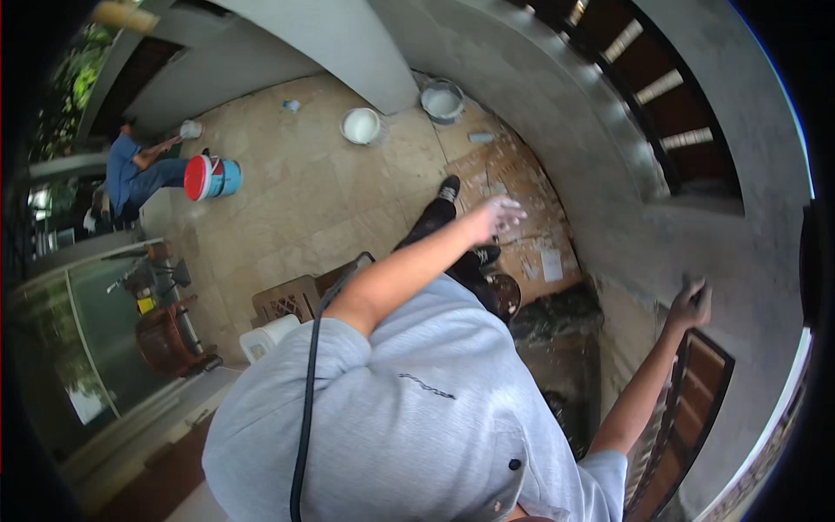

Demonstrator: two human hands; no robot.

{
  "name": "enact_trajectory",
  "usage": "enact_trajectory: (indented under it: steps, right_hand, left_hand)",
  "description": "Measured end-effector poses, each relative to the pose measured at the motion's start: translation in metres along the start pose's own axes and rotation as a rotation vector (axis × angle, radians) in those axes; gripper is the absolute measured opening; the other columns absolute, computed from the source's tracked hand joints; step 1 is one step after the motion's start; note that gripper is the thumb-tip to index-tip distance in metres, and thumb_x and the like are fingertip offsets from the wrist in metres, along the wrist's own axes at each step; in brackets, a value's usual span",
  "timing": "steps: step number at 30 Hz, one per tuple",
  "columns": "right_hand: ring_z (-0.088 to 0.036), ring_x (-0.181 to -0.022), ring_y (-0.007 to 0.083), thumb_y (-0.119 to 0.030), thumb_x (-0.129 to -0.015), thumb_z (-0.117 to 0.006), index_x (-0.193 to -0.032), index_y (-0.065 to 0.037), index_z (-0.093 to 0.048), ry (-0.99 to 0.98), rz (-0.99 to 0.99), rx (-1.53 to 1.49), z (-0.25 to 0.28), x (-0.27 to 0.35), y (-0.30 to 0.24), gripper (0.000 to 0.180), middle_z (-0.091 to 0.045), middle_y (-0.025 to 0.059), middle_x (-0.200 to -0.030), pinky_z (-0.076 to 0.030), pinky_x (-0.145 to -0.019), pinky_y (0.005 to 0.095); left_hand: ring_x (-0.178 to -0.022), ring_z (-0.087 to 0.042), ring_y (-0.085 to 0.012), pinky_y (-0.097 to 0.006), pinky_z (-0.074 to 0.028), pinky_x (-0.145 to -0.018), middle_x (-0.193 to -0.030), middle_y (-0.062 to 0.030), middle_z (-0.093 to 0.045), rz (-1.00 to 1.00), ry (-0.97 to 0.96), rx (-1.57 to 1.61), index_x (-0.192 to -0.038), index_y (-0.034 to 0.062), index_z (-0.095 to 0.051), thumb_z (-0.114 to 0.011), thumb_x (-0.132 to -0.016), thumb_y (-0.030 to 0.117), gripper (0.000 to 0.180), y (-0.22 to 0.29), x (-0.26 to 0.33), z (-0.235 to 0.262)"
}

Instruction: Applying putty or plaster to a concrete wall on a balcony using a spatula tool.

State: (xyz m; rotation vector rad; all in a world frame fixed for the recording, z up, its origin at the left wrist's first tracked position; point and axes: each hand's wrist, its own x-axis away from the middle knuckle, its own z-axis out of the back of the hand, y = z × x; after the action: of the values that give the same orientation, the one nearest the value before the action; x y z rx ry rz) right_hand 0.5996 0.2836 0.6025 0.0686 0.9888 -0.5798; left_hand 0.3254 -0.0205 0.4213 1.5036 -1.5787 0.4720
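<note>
Overhead, left hand [496,215] stretched out over tiled floor [296,200], fingers spread, clasping nothing, blurred. Right hand [691,304] reached to grey plastered wall [626,235], fingers curled around dark tool handle [683,348]; tool itself too unclear to name. Cardboard sheets [522,200] lay along floor's edge by wall. Two white buckets [361,126] stood near far wall. Another person [130,174] crouched beside red-lidded blue bucket [209,177].

Left hand [497,216] motion-blurred, fingers unreadable. Right hand [690,304] small, grip on dark rail [687,365] unclear. Legs mostly hidden behind grey shirt [417,409]. Cable [306,418] cut off at bottom edge. Distant person [130,174] too small, face unseen.
</note>
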Motion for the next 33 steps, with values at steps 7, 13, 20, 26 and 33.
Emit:
enact_trajectory:
  steps: [7,13,20,26,33]
  right_hand:
    - [-0.047,-0.054,0.0119,-0.011,-0.093,-0.059,-0.08,0.001,-0.054,-0.227,-0.205,-0.288,-0.024,0.009,-0.135,0.018,-0.054,0.0064,-0.062,-0.042,-0.049,0.028]
    - [-0.044,-0.057,0.0106,-0.012,-0.096,-0.054,-0.085,0.001,-0.051,-0.308,-0.326,-0.56,-0.061,0.003,-0.235,0.017,-0.05,0.0041,-0.067,-0.039,-0.05,0.0265]
    - [-0.045,-0.064,0.0083,-0.013,-0.098,-0.051,-0.085,0.0,-0.048,-0.438,-0.358,-0.834,-0.061,-0.001,-0.256,0.019,-0.049,0.0015,-0.074,-0.04,-0.056,0.0237]
    - [-0.053,-0.076,0.0182,-0.01,-0.094,-0.055,-0.092,0.003,-0.053,-0.46,-0.348,-0.63,-0.035,-0.003,-0.255,0.013,-0.054,0.0075,-0.085,-0.046,-0.07,0.0313]
    - [-0.066,-0.068,0.0248,-0.012,-0.081,-0.06,-0.096,0.005,-0.061,-1.133,-0.676,-0.243,-0.013,-0.011,-0.187,0.022,-0.066,0.0196,-0.08,-0.051,-0.064,0.0341]
  left_hand:
    - [-0.079,-0.06,-0.0227,-0.033,-0.05,-0.068,-0.098,-0.0164,-0.065,-0.402,-0.261,-0.851,-0.106,-0.0006,-0.055,-0.06,-0.082,0.029,0.039,0.014,0.049,-0.092]
    - [-0.105,-0.046,-0.0288,-0.041,-0.037,-0.093,-0.108,-0.01,-0.049,-1.35,-0.06,-1.276,-0.101,0.0063,-0.061,-0.078,-0.063,0.025,0.046,0.001,0.087,-0.111]
    - [-0.101,-0.048,-0.0232,-0.038,-0.034,-0.081,-0.099,-0.0049,-0.049,-1.515,0.225,-1.165,-0.089,0.0105,-0.062,-0.076,-0.069,0.027,0.03,0.032,0.122,-0.105]
    - [-0.1,-0.048,-0.0223,-0.04,-0.031,-0.08,-0.099,-0.0046,-0.049,-1.502,0.009,-1.309,-0.083,0.0118,-0.063,-0.076,-0.067,0.027,0.026,0.027,0.104,-0.117]
    - [-0.106,-0.047,-0.0228,-0.045,-0.033,-0.088,-0.111,-0.0047,-0.051,-1.552,-0.131,-1.672,-0.09,0.0129,-0.068,-0.073,-0.067,0.017,0.023,0.026,0.081,-0.131]
